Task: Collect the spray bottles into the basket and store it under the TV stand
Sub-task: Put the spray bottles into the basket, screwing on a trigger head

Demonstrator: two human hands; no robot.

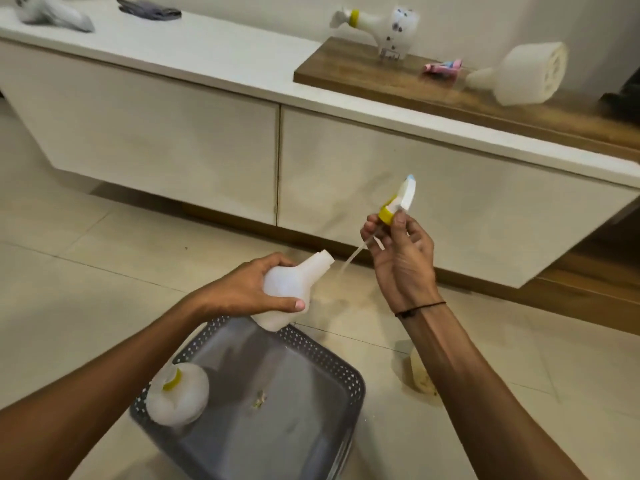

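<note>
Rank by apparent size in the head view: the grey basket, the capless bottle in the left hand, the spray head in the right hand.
1. Grey basket, clearly the largest.
2. Capless bottle held in the left hand.
3. Spray head in the right hand, the smallest.
All three are at similar nearness, so the order seems safe.

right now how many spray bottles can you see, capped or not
4. One capless in the left hand, its spray head in the right hand; one in the basket; two on the TV stand: standing, lying. More may be hidden.
</note>
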